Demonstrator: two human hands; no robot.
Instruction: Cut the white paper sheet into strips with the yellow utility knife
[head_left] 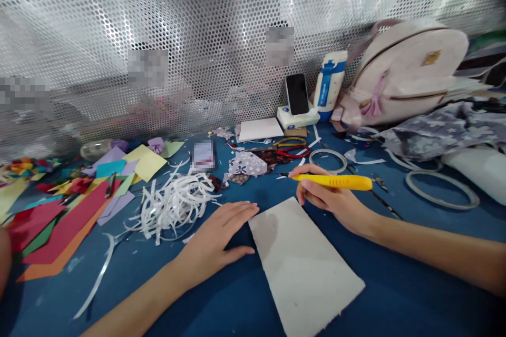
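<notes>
In my right hand (328, 197) is a yellow craft knife (340, 181), pinched between thumb and fingers, its thin dark tip pointing left. Below that hand lies a whitish-grey sheet of cardboard (304, 268) with slightly rough edges, flat on the blue tabletop (221, 300). My left hand (221, 237) rests palm down at the sheet's left edge, fingers stretched out and thumb apart, holding nothing. Its fingertips reach close to the sheet's upper left corner; whether they touch it I cannot tell.
Curled white paper strips (177, 205) heap beyond my left hand, with coloured paper (75, 216) farther left. Scissors (292, 152), fabric scraps (247, 164) and tape rings (443, 189) lie ahead and right. A phone (296, 95), bottle (330, 84) and backpack (411, 73) stand before a perforated metal screen (221, 21).
</notes>
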